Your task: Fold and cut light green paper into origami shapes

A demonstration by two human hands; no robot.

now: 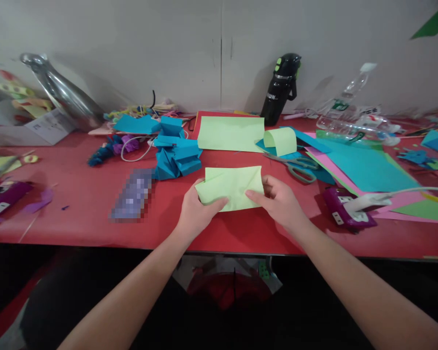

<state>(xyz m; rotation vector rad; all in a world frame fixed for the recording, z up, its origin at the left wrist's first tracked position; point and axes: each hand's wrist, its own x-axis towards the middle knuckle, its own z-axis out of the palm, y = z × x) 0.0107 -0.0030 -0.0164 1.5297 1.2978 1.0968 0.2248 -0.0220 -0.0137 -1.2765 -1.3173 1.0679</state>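
Between my two hands is a pale green sheet of paper (233,187), folded over and raised slightly above the red table. My left hand (200,209) grips its left side, thumb on the near face and fingers behind. On the right side, my right hand (277,197) pinches the paper the same way, its thumb pressed on the front. Behind it lies a larger pale green sheet (230,132). A curled green strip (282,141) and a pair of scissors (302,171) sit to the right of that. Folded blue paper pieces (178,154) stand to the left.
A blurred purple rectangle (132,195) lies left of my hands. Purple power sockets (346,209) with a white plug sit at right, near stacked coloured paper (372,167). Along the wall stand a black bottle (280,90), a steel flask (65,92) and clear plastic bottles (345,102).
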